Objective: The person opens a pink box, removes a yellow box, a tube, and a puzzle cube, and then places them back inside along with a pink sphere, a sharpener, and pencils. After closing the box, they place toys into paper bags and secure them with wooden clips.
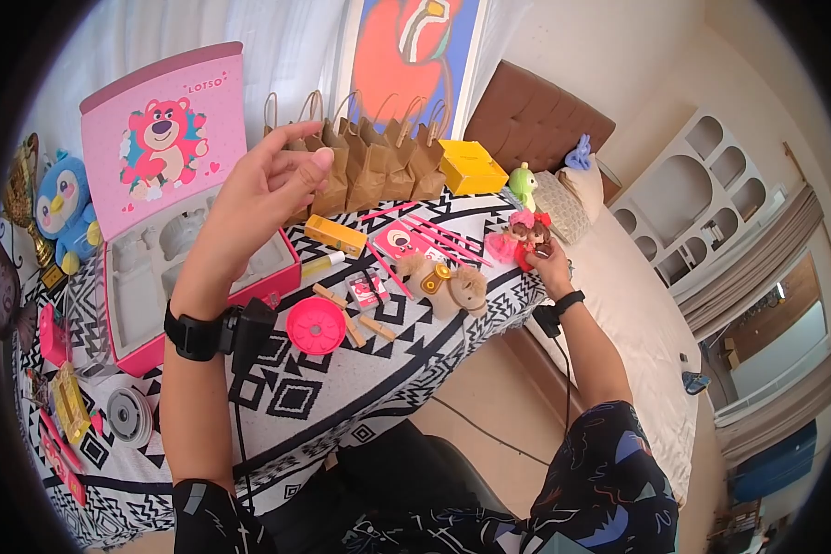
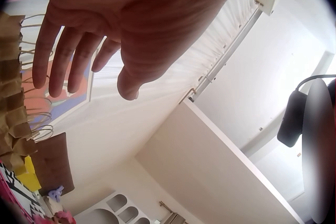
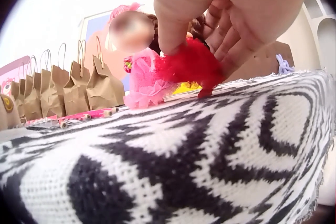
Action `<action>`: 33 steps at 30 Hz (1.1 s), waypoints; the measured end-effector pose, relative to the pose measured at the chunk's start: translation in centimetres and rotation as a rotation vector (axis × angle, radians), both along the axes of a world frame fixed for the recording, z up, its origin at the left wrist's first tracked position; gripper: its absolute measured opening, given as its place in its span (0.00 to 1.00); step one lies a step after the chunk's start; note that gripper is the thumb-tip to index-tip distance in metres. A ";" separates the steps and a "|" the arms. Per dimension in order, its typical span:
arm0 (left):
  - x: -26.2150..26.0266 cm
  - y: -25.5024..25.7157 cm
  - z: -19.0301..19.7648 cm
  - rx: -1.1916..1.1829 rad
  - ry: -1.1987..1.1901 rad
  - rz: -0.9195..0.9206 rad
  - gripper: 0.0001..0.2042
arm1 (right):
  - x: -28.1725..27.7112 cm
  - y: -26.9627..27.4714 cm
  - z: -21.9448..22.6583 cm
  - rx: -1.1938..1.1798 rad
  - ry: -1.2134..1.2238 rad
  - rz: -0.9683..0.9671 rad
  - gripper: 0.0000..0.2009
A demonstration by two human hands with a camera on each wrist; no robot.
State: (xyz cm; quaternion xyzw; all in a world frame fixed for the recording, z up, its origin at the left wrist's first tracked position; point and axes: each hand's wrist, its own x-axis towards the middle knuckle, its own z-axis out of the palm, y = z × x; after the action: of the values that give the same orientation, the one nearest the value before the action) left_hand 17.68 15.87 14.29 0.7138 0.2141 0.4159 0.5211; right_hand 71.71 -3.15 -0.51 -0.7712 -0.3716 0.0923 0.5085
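At the table's right end my right hand point(image 1: 552, 268) grips a small doll in a red dress point(image 3: 191, 69), thumb and fingers around its upper part. A second doll in a pink dress point(image 3: 144, 79) stands right beside it on the patterned cloth. My left hand point(image 1: 272, 175) is raised over the table in front of the paper bags, holding nothing; its fingers are extended and loosely spread in the left wrist view. Below and left of that hand is an open pink box point(image 1: 129, 355) with a moulded tray and a bear on its lid.
Several brown paper bags point(image 1: 369, 171) line the back, next to a yellow box point(image 1: 474, 168). A plush horse point(image 1: 457, 288), pink pencils point(image 1: 445, 242), a pink round dish point(image 1: 316, 325) and wooden pegs point(image 1: 377, 328) lie mid-table. A green figure point(image 1: 523, 187) stands behind the dolls; a bed point(image 1: 623, 323) lies to the right.
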 end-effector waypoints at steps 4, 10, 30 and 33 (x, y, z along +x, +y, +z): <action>-0.1 0.1 0.1 -0.005 0.008 0.005 0.30 | -0.9 -0.6 0.5 0.007 -0.134 -0.003 0.32; -0.2 -0.2 0.3 -0.006 0.014 0.000 0.29 | -0.1 -1.4 -0.4 0.019 -0.253 -0.046 0.30; -0.4 -0.2 0.4 -0.002 0.024 -0.018 0.29 | -4.8 -1.0 2.8 -0.237 -0.525 0.383 0.20; -0.8 0.0 0.5 0.001 0.006 0.005 0.29 | -4.0 0.2 5.1 -0.193 -0.632 0.413 0.20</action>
State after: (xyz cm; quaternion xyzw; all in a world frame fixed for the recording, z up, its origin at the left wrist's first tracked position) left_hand 16.88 15.91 14.81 0.7148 0.2174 0.4150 0.5192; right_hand 67.69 -2.92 4.56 -0.7148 -0.6471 -0.0146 0.2648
